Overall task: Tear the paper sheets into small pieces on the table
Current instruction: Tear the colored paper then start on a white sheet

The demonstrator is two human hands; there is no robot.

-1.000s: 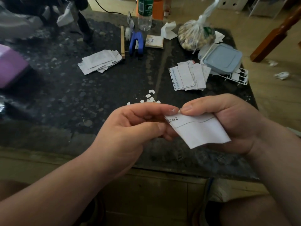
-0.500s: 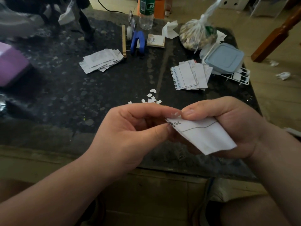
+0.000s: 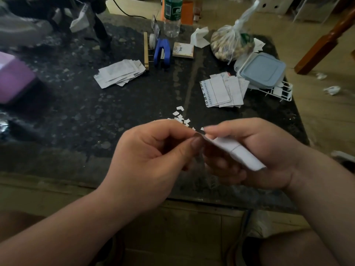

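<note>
Frame centre: left hand (image 3: 149, 160) and right hand (image 3: 259, 154) both pinch the paper sheet (image 3: 240, 152) at its upper corner, over the table (image 3: 76, 116) near edge. Torn scraps (image 3: 181, 117) lie behind, partly hidden by the fingers. Left stack (image 3: 119, 73), right stack (image 3: 221, 91), stapler (image 3: 162, 52), bottle (image 3: 172, 16), bag (image 3: 230, 45) and lidded box (image 3: 263, 70) sit along the top.

A black speckled table (image 3: 80, 112) is seen; white scraps (image 3: 181, 117), a blue stapler (image 3: 162, 53), a grey-blue lid (image 3: 262, 71).
</note>
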